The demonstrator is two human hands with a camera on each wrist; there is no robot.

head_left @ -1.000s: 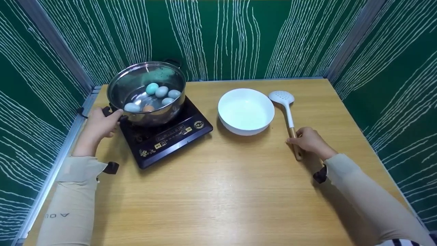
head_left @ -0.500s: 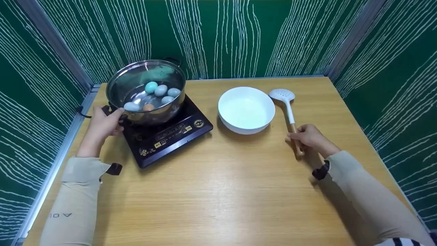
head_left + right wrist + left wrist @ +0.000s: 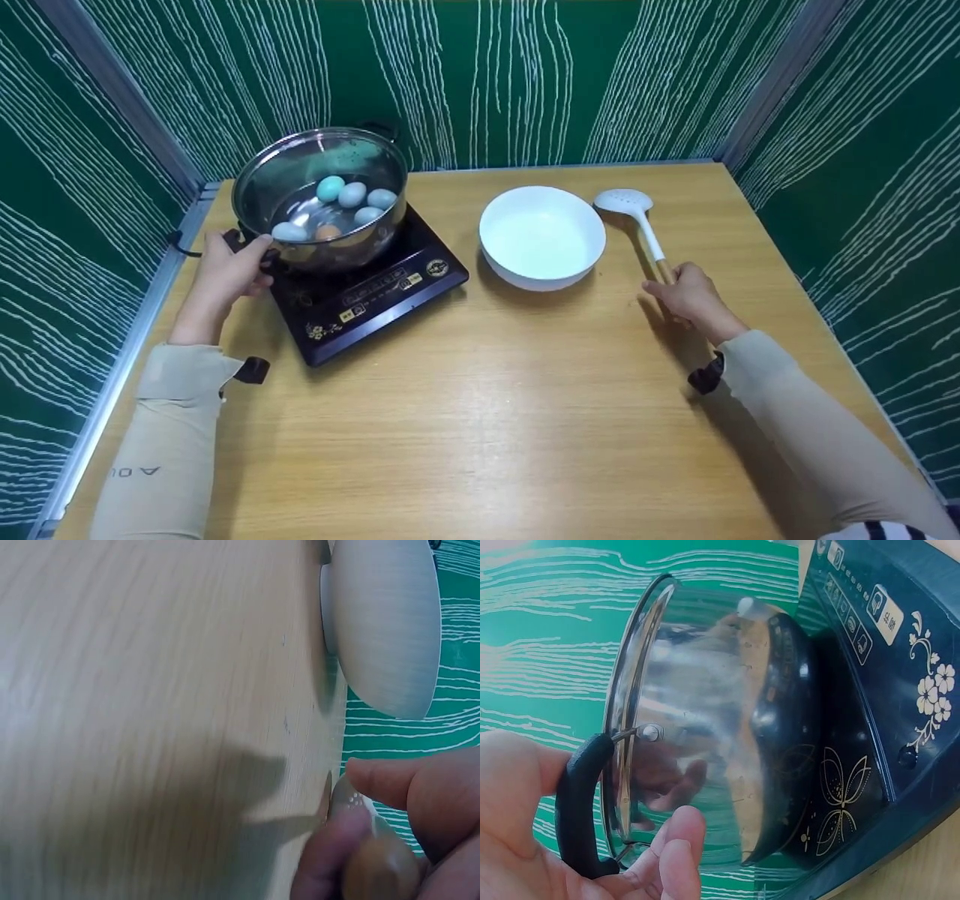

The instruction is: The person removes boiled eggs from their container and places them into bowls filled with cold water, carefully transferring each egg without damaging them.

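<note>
My left hand (image 3: 225, 274) grips the near black side handle (image 3: 581, 802) of a steel pot (image 3: 345, 253), its fingers passing through the loop. Several eggs (image 3: 352, 195), mostly pale blue and one brown, lie in the bottom of the pot. Under it is a black induction cooker (image 3: 360, 322). On the right, my right hand (image 3: 694, 296) holds the wooden handle of a white slotted spoon (image 3: 649, 236) between thumb and fingers. In the right wrist view the rounded handle end (image 3: 382, 870) points toward the camera. The spoon's head slants away, its shadow showing on the table.
A white bowl (image 3: 540, 232) stands between the pot and the slotted spoon, near the spoon's head. All of this is on a wooden table (image 3: 480, 420). Green walls (image 3: 517, 82) with white streaks enclose its back and sides.
The right hand has raised the slotted spoon's handle and shifted it slightly right and away; the spoon's head has swung right from the bowl. The left hand stays at the pot handle.
</note>
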